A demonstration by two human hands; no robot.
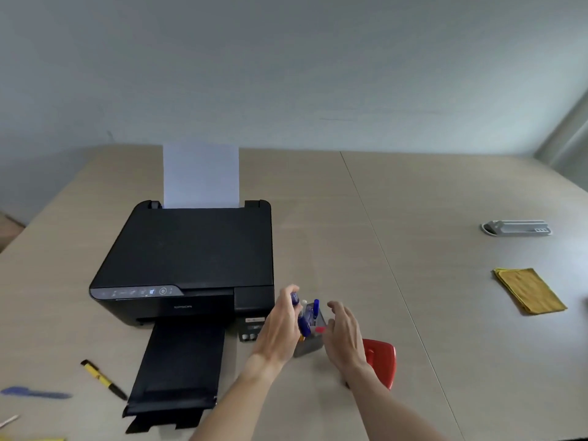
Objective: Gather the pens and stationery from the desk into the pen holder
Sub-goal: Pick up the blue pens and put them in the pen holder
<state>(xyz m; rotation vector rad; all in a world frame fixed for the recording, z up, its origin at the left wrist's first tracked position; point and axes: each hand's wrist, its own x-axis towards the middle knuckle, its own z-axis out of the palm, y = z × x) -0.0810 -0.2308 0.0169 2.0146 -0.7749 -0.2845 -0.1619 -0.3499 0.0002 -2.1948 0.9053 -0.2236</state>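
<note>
A clear grey pen holder (310, 343) stands on the desk right of the printer, with several pens in it, one with a blue cap (316, 307). My left hand (280, 326) grips a blue pen (300, 316) at the holder's left side, its lower end down at the holder. My right hand (345, 335) hovers at the holder's right side, fingers apart, holding nothing. On the desk at the left lie a yellow-and-black pen (103, 378), a blurred blue pen (35, 393) and a pale stick-like item (9, 420) at the frame edge.
A black printer (191, 259) with its paper tray out fills the desk left of the holder. A red hole punch (381, 361) sits just behind my right hand. A folded yellow cloth (528, 294) and a grey socket box (517, 227) lie far right.
</note>
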